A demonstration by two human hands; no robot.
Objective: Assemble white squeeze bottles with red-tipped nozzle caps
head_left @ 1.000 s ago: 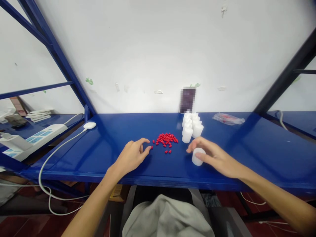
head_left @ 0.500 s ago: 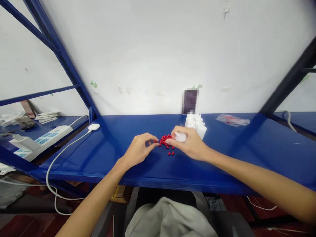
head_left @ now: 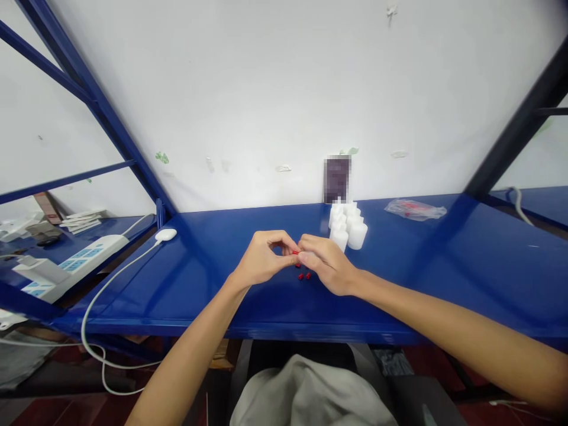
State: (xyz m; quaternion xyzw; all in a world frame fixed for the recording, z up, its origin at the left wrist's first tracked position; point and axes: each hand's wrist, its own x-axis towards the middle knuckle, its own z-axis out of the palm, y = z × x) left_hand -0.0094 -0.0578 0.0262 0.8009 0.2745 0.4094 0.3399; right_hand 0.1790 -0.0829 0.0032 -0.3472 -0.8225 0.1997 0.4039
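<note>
Above the blue tabletop (head_left: 208,278), my two hands meet fingertip to fingertip. My left hand (head_left: 265,258) pinches a small red cap (head_left: 295,252) between thumb and index finger. Closed against it, my right hand (head_left: 331,265) is wrapped round a small white dropper bottle, which its fingers now almost wholly hide. Below the fingertips lie a few loose red caps (head_left: 307,276); my hands cover the rest of the pile. Just behind my right hand, several white bottles (head_left: 356,235) stand upright in a cluster.
A clear plastic bag (head_left: 415,209) with red bits inside lies at the back right. A dark pixelated panel (head_left: 337,179) leans on the wall behind the bottles. At left are a white round device (head_left: 165,235) with its cable and a power strip (head_left: 84,260).
My left hand has picked up a red cap and moved right. My right hand has turned, hiding the bottle, and the hands now touch. The view has shifted slightly.
</note>
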